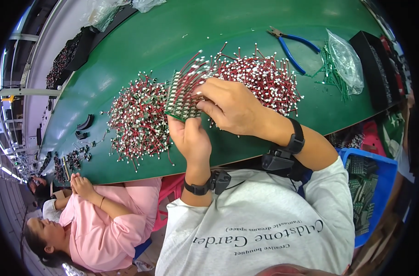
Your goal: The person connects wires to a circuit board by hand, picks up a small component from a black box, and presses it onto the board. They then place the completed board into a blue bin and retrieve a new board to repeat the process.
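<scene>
My left hand point(191, 140) grips the lower edge of a green circuit board panel point(177, 108), with the thumb in front. The panel is tilted up over the bench and covered in rows of small white parts. Red wires with white connector ends point(198, 69) stick out from its upper part. My right hand point(234, 106) reaches across to the panel's right side. Its thumb and forefinger are closed together among the wires, and whatever is between them is too small to make out. A pile of red wired pieces point(140, 117) lies left of the panel; another heap of red wires point(260, 76) lies behind my right hand.
Blue-handled cutters point(297, 43), green strips point(331, 73) and a clear plastic bag point(347, 60) lie at the far right, beside a black bin point(372, 69). A blue crate point(377, 198) with green panels stands by my right side. A person in pink point(103, 221) sits on the left.
</scene>
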Motion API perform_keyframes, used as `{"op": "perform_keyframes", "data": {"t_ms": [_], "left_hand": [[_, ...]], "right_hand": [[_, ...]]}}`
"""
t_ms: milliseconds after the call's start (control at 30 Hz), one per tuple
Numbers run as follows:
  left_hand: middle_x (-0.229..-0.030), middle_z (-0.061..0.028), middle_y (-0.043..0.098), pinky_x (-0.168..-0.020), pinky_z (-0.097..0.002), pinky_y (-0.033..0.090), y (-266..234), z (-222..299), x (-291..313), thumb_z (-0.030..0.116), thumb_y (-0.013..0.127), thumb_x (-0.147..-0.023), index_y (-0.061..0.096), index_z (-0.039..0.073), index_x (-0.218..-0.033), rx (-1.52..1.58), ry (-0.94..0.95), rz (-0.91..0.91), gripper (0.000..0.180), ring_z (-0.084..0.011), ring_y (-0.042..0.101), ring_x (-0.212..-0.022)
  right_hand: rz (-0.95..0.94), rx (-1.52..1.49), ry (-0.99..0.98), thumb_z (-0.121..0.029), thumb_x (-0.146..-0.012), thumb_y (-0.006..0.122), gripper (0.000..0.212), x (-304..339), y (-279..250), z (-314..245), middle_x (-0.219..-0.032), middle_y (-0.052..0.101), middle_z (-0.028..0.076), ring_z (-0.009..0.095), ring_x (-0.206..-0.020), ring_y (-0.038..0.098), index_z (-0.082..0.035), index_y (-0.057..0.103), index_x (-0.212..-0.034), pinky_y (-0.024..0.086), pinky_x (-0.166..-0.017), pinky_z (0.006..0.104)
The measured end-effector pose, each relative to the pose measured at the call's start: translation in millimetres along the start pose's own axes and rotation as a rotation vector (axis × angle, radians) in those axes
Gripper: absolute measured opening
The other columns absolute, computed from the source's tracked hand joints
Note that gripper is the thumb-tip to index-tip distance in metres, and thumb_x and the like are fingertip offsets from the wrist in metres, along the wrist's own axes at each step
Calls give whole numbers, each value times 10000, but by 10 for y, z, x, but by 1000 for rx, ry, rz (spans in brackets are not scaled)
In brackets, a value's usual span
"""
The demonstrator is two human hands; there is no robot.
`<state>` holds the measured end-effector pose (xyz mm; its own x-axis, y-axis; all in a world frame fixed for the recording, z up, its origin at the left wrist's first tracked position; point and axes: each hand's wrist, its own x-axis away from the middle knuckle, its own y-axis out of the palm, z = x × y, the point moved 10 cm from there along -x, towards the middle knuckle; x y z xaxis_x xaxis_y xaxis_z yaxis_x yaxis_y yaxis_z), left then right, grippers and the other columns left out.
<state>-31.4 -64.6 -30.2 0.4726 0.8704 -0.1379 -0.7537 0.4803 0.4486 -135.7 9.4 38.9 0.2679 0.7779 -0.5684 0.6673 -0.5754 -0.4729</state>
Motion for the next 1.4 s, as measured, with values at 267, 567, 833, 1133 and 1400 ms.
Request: {"op": "perform_keyframes", "data": {"t_ms": [267, 567, 833, 1133, 1400], "left_hand": [[-1135, -118, 576, -872, -311, 475, -260, 126, -43, -137, 408, -716, 459, -23, -1229, 116, -3, 188, 528, -186, 586, -991], [-1164, -101, 572, -831, -262, 469, -193, 75, -9, -150, 383, -733, 352, -27, -1417, 32, 9, 103, 695, -147, 582, -971], [-1299, -136, 528, -937, -297, 475, 21, 81, 59, -159, 366, -766, 204, -12, -1520, -18, 32, -42, 785, -166, 568, -1104], [-1352, -159, 501, -999, -338, 464, 145, -5, 93, -148, 342, -828, 166, -17, -1530, 97, -22, -97, 736, -196, 564, -1149], [-1388, -143, 474, -1018, -336, 440, 212, -25, 93, -126, 364, -873, 146, -19, -1532, 33, -31, -203, 703, -184, 545, -1163]], "right_hand": [[-109, -247, 37, 76, -871, 520, 267, -37, -25, 68, -863, 673, 165, 291, -778, 699, 4, 578, -1122, 543, -674, 360], [-189, -400, 170, 0, -894, 597, 113, -9, 47, 47, -821, 692, 129, 262, -740, 702, 3, 581, -1006, 525, -631, 315], [-43, -130, -25, -16, -809, 648, 55, 4, 21, -97, -800, 608, 111, 271, -689, 610, -8, 616, -853, 485, -597, 358], [-12, -35, 48, -85, -777, 653, 69, 68, 107, -24, -737, 585, 101, 270, -642, 585, -27, 618, -789, 479, -571, 375], [-21, -104, 54, -86, -771, 646, 84, 68, 77, 5, -703, 591, 116, 277, -639, 595, -12, 607, -770, 481, -565, 383]]}}
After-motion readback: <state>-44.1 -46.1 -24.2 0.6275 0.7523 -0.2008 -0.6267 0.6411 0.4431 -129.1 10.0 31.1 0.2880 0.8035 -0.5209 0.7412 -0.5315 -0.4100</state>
